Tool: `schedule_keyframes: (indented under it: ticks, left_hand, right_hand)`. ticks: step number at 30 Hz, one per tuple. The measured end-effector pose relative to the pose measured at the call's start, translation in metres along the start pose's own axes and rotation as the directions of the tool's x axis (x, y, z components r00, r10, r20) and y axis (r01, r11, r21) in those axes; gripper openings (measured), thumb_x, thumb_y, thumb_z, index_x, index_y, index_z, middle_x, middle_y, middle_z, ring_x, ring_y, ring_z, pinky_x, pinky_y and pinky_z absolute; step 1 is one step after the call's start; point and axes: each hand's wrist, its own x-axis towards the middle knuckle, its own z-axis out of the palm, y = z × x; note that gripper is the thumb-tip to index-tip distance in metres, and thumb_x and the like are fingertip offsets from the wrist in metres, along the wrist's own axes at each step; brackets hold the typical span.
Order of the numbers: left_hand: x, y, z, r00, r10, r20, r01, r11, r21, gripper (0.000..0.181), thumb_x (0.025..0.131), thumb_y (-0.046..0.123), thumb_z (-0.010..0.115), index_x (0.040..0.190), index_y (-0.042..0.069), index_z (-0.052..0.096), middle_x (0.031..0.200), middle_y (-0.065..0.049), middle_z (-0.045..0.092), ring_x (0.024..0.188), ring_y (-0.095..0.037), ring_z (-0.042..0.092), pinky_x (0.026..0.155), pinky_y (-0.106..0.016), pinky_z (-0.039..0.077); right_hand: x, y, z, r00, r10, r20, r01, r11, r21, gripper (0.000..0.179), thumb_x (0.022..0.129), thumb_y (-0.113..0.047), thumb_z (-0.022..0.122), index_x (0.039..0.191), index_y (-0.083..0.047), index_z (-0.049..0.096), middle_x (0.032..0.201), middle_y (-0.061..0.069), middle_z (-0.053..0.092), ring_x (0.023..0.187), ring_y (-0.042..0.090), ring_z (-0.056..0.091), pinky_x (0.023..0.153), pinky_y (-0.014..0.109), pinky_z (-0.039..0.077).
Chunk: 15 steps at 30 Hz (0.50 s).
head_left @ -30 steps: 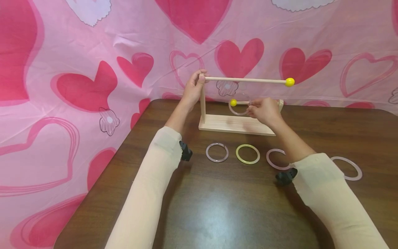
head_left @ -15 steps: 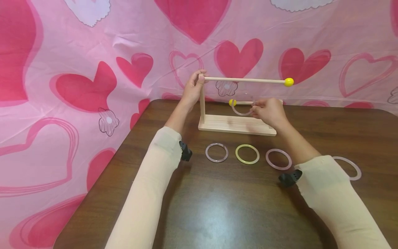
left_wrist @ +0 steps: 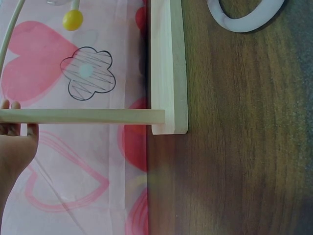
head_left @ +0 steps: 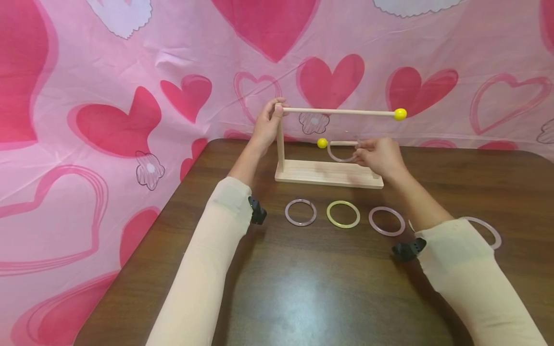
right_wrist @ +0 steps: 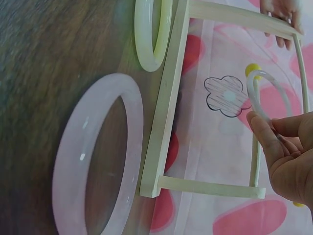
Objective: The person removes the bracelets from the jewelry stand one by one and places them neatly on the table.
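A wooden stand (head_left: 326, 174) has an upper rod (head_left: 337, 111) and a lower rod (head_left: 344, 143), each tipped with a yellow ball. My left hand (head_left: 267, 126) grips the top of its left post, where the upper rod begins. Between thumb and fingers, my right hand (head_left: 383, 156) pinches a clear pinkish ring (right_wrist: 252, 93). That ring overlaps the lower rod just right of its yellow ball (head_left: 322, 143) in the head view. The right post is mostly hidden behind my right hand there, but the right wrist view shows it.
In front of the stand lie a pale purple ring (head_left: 286, 212), a yellow ring (head_left: 328, 214) and a pink ring (head_left: 370, 221). Farther right, a pale ring (head_left: 498, 239) and the edge of another ring (head_left: 410, 225) show beside my right forearm. A heart-print cloth hangs behind the table (head_left: 277, 288).
My right hand has moved right, drawing the ring along the lower rod. The yellow ball, earlier seen inside the ring, is now left of it. My left hand keeps its grip.
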Motion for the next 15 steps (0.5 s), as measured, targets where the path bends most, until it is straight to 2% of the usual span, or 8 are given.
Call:
schedule_keyframes:
  ticks: [6, 15]
  left_hand:
    - [0.0008, -0.0006, -0.0001, 1.0, -0.008, -0.002, 0.008, 1.0, 0.005, 0.035, 0.098, 0.022, 0.044, 0.128, 0.003, 0.047, 0.125, -0.015, 0.054, 0.112, -0.021, 0.054, 0.096, -0.029, 0.036]
    - [0.0014, -0.002, -0.0001, 1.0, 0.016, 0.0, -0.016, 1.0, 0.001, 0.034, 0.098, 0.02, 0.043, 0.127, 0.002, 0.047, 0.125, -0.016, 0.054, 0.113, -0.023, 0.054, 0.096, -0.029, 0.037]
  right_hand:
    - [-0.0022, 0.002, -0.0045, 1.0, 0.018, 0.013, -0.018, 1.0, 0.014, 0.029, 0.091, -0.002, 0.053, 0.112, 0.018, 0.056, 0.103, 0.031, 0.06, 0.058, -0.005, 0.06, 0.058, 0.018, 0.051]
    - [-0.0045, 0.0099, -0.0098, 1.0, -0.001, 0.007, 0.001, 1.0, -0.002, 0.03, 0.091, 0.0, 0.052, 0.112, 0.02, 0.054, 0.096, 0.03, 0.063, 0.057, -0.005, 0.059, 0.057, 0.018, 0.051]
